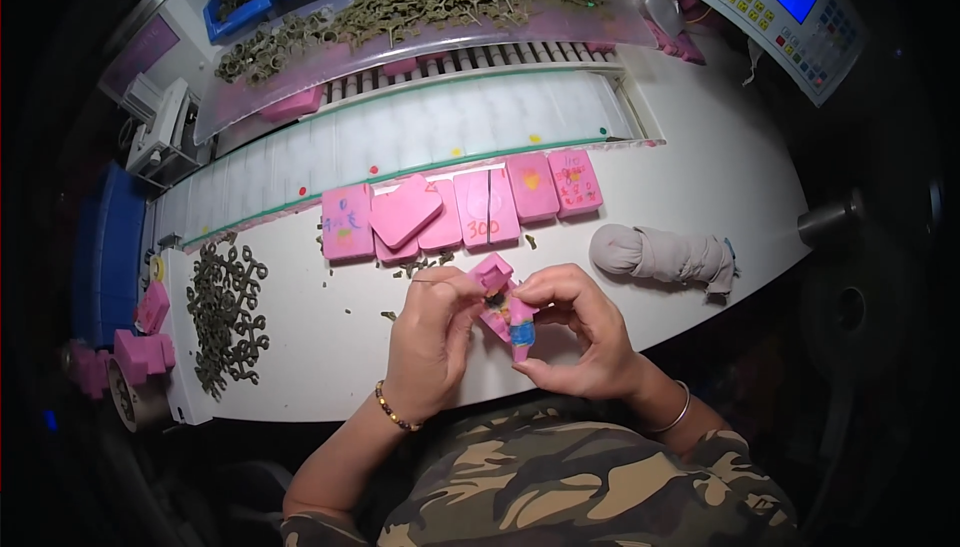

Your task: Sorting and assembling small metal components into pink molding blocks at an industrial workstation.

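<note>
A small pink rubber mould (498,319) is held in front of my chest, spread apart between my two hands. My left hand (432,332) is closed on its left part, with fingers at the upper edge. Something thin and dark, perhaps a needle, sticks out to the left from those fingers. My right hand (582,335) pinches the right part, which has a blue-coloured band (522,333), between fingers and thumb. The inside of the mould shows dark and yellowish patches, too small to make out.
Beyond my hands lies a row of pink mould blocks (487,209). Small dark green looped pieces (225,312) lie heaped at left and on a clear sheet (440,7) at the back. A grey cloth bundle (665,259) lies at right. A control panel (785,12) stands far right.
</note>
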Motion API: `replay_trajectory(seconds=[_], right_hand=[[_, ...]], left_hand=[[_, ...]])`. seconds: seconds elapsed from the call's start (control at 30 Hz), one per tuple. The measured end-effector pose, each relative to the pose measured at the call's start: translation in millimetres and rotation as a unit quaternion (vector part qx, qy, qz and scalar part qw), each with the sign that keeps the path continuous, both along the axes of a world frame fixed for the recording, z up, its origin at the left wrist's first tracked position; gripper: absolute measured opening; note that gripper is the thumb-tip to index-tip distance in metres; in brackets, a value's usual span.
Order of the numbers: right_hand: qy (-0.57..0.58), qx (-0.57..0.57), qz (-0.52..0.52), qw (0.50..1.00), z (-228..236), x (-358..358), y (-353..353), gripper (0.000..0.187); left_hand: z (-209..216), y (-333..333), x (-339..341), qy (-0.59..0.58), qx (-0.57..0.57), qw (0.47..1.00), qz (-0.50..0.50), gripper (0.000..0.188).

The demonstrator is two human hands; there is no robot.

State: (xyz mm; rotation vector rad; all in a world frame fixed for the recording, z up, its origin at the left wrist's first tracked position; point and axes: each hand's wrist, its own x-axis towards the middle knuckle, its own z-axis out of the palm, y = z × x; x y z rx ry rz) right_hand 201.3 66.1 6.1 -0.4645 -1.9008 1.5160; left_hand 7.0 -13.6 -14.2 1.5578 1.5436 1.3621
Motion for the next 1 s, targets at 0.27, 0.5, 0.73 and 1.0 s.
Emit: replay_trajectory(seconds=[0.27,0.5,0.73,1.0], right_hand=[[-0.015,-0.063,-0.035,0.997,-2.1,22.9,-4.0,0.065],[-0.113,0.09,-0.171,0.975,-11.6,17.7,-3.4,0.062],[-0.137,0.124,-0.211,0.96,-31.6,-19.7,-15.8,0.057],[-0.144,0.169,-0.241,0.945,-35.7,-16.9,-23.1,0.061]], left_hand=[[3.3,0.9,8.4,0.031,-0.039,0.998,-0.028,0.036],[-10.5,-5.3,33.5,0.126,0.024,0.991,0.031,0.058],[-22.1,-6.3,48.1,0.152,0.047,0.985,0.062,0.061],[-22.3,-6.1,51.4,0.172,0.068,0.98,0.076,0.056]])
